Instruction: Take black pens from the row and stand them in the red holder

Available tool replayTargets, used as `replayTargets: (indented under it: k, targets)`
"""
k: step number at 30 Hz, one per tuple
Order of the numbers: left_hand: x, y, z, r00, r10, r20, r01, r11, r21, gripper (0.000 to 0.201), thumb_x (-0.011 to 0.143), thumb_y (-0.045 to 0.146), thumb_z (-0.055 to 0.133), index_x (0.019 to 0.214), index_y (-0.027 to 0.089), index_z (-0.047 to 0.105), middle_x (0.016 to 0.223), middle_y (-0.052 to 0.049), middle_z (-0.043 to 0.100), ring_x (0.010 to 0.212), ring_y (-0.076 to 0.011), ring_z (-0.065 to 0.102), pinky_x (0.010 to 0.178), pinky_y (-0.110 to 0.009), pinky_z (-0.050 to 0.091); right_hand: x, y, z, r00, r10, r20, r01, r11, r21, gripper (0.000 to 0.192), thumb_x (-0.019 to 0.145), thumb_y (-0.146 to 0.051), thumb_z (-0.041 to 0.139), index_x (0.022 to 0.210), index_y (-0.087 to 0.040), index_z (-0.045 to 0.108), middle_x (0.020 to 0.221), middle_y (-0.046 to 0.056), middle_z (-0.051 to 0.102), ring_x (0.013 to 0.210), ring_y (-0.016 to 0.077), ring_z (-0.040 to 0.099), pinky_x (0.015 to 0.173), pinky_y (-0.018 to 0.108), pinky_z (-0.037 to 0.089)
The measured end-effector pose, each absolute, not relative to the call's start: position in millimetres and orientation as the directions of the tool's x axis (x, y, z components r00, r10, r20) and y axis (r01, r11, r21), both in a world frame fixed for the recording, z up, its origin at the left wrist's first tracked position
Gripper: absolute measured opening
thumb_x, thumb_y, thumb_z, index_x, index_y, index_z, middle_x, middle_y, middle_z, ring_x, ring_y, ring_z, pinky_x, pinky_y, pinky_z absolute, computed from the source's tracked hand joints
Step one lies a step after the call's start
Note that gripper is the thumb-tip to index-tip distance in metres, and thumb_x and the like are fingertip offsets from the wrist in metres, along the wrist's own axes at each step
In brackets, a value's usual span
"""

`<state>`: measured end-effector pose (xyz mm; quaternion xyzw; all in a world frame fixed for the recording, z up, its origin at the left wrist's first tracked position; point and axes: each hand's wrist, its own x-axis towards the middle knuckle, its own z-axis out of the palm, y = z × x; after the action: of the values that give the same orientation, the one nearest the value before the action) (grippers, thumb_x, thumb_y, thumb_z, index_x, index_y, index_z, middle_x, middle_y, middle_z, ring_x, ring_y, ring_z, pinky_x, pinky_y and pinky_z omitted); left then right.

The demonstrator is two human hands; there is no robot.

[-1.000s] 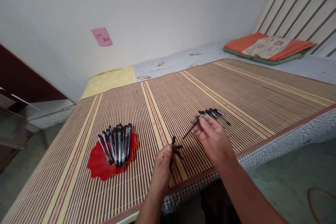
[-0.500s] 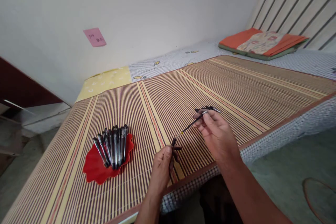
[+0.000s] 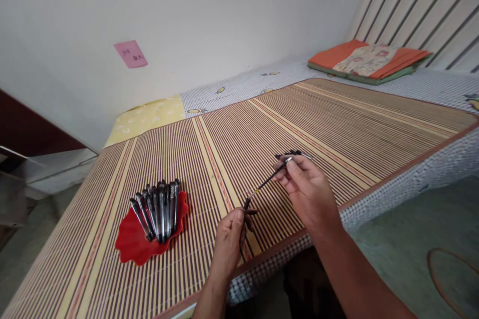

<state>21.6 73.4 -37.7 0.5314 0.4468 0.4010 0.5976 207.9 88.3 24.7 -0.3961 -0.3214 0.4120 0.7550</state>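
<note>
Item, left: red dish [image 3: 136, 248] on the striped mat [image 3: 337, 109], holding a fan of capped pens [image 3: 159, 207]. Item, centre: your left hand [image 3: 228, 244] pinches a dark pen cap [image 3: 246, 204], while your right hand [image 3: 309, 192] pinches a thin refill [image 3: 270, 179], its tip just beside the cap. Step in hand looks like assembly; next you likely need a steady, straight alignment of refill and cap. Loose pen parts [image 3: 295, 153] lie behind the right hand.

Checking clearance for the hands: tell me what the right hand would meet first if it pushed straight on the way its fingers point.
Probably the loose black pens lying on the striped mat just beyond the right hand; depth is hard to judge.
</note>
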Motion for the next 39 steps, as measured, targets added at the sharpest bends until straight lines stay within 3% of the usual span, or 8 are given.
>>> replayTargets:
  k: [4,7,14,19,23,27,34,39]
  targets:
    - [20.8,72.9,-36.1,0.254,0.967,0.001,0.067,-0.018,0.998,0.043,0.096,0.053,0.051,0.085,0.018,0.074,0.071,-0.003,0.056,0.069,-0.0177,0.049,0.064,-0.027,0.036,211.0,86.5,26.5,0.469,0.864,0.185,-0.290,0.349,-0.891,0.012,0.091,-0.035,0.064,0.095,-0.024,0.065,0.091,0.004,0.069,0.079,0.0166,0.065,0.070,0.032,0.055]
    - [21.5,71.3,-34.9,0.254,0.965,0.059,0.089,-0.084,0.992,0.037,0.097,0.048,0.052,0.085,0.020,0.074,0.073,-0.002,0.057,0.076,-0.0197,0.053,0.072,-0.028,0.039,215.3,86.9,26.2,0.482,0.854,0.196,-0.258,0.352,-0.900,0.012,0.091,-0.034,0.065,0.096,-0.024,0.067,0.090,0.003,0.069,0.080,0.0157,0.064,0.071,0.031,0.053]
    - [23.5,69.1,-31.6,0.253,0.967,0.041,0.094,-0.066,0.993,0.036,0.095,0.049,0.055,0.091,0.019,0.076,0.072,-0.002,0.057,0.073,-0.0192,0.052,0.068,-0.027,0.039,214.3,80.4,34.0,0.474,0.843,0.253,-0.179,0.373,-0.910,0.010,0.092,-0.031,0.064,0.098,-0.025,0.069,0.090,0.002,0.069,0.077,0.0148,0.063,0.072,0.030,0.053]
    - [23.1,69.1,-34.1,0.262,0.964,-0.049,0.017,0.046,0.999,0.039,0.092,0.054,0.058,0.093,0.018,0.075,0.063,0.000,0.051,0.060,-0.0154,0.045,0.056,-0.025,0.033,206.7,73.8,39.6,0.309,0.899,0.310,-0.046,0.340,-0.939,0.014,0.092,-0.032,0.064,0.101,-0.025,0.071,0.090,0.003,0.072,0.075,0.0165,0.066,0.074,0.033,0.055]
    - [23.5,69.6,-38.9,0.326,0.932,-0.158,-0.129,0.210,0.969,0.035,0.092,0.050,0.061,0.098,0.018,0.073,0.062,0.003,0.050,0.050,-0.0094,0.034,0.046,-0.022,0.023,201.7,82.6,25.7,0.217,0.952,0.215,-0.141,0.249,-0.958,0.017,0.091,-0.034,0.064,0.101,-0.024,0.072,0.087,0.004,0.074,0.079,0.0176,0.068,0.075,0.032,0.055]
    - [25.2,69.5,-36.6,0.364,0.908,-0.206,-0.327,0.332,0.885,0.031,0.088,0.045,0.068,0.098,0.016,0.071,0.063,0.003,0.049,0.050,-0.0073,0.033,0.042,-0.019,0.016,193.8,91.0,9.0,0.040,0.990,0.135,-0.214,0.141,-0.967,0.018,0.090,-0.036,0.065,0.100,-0.023,0.072,0.087,0.004,0.075,0.085,0.0184,0.069,0.080,0.033,0.053]
    - [22.4,69.0,-30.5,0.395,0.899,-0.189,-0.488,0.379,0.786,0.027,0.089,0.040,0.069,0.093,0.014,0.070,0.058,0.006,0.044,0.045,-0.0045,0.025,0.041,-0.018,0.019,181.4,93.6,0.7,-0.129,0.988,0.079,-0.280,0.040,-0.959,0.017,0.087,-0.035,0.068,0.093,-0.021,0.075,0.088,0.003,0.073,0.084,0.0162,0.065,0.080,0.030,0.050]
    - [21.7,69.4,-31.9,0.328,0.904,-0.275,-0.511,0.414,0.753,0.025,0.080,0.035,0.080,0.092,0.015,0.070,0.071,0.002,0.056,0.056,-0.0050,0.045,0.051,-0.013,0.036,178.9,97.0,-3.3,-0.078,0.997,0.029,-0.354,0.000,-0.935,0.014,0.077,-0.032,0.078,0.081,-0.020,0.073,0.076,-0.001,0.069,0.074,0.0130,0.061,0.076,0.027,0.048]
